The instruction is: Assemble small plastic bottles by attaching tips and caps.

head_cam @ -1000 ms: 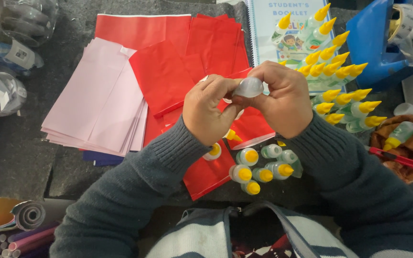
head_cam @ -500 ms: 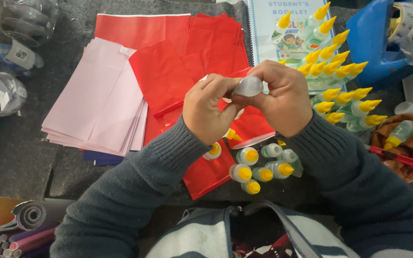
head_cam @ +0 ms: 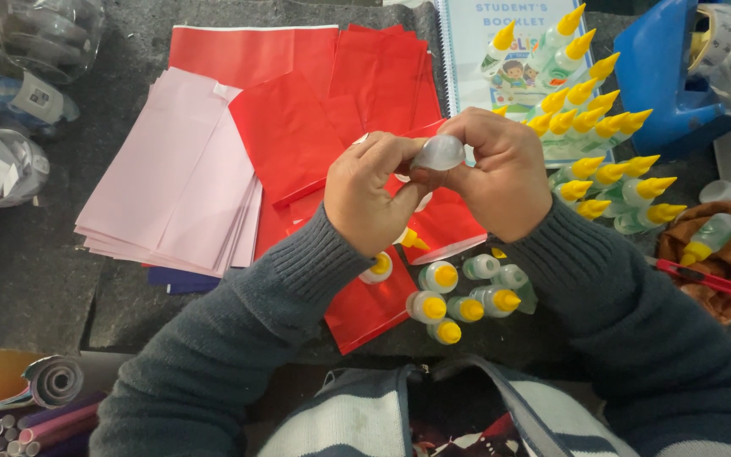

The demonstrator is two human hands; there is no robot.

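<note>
Both hands are raised together above the middle of the dark grey work surface [head_cam: 35,279]. The left hand [head_cam: 370,203] and the right hand [head_cam: 501,173] each pinch one small clear plastic glue bottle [head_cam: 438,152] between them, fingers curled tight around it; neither hand is free.

Bottle position: held in the air over the sheets of glossy red paper [head_cam: 298,127], between the two thumbs, well clear of the table.

Orientation: only the rounded clear base shows, turned up toward the camera. The long axis seems to run away from the viewer, down into the hands. The cap end is hidden, so which way the nozzle points cannot be told for certain.

Progress, as a judgement: the work looks well advanced. A large cluster of clear bottles with yellow pointed caps [head_cam: 594,127] lies to the right, partly on a spiral-bound booklet with a cartoon cover [head_cam: 484,51]. A smaller group of yellow-capped bottles [head_cam: 458,296] stands near the person's chest, just below the hands. One bottle is in hand now; how many remain uncapped cannot be counted.

Also present: a stack of pale pink paper sheets [head_cam: 171,178] left of the red sheets, and a blue plastic tape dispenser [head_cam: 678,76] at upper right.
</note>
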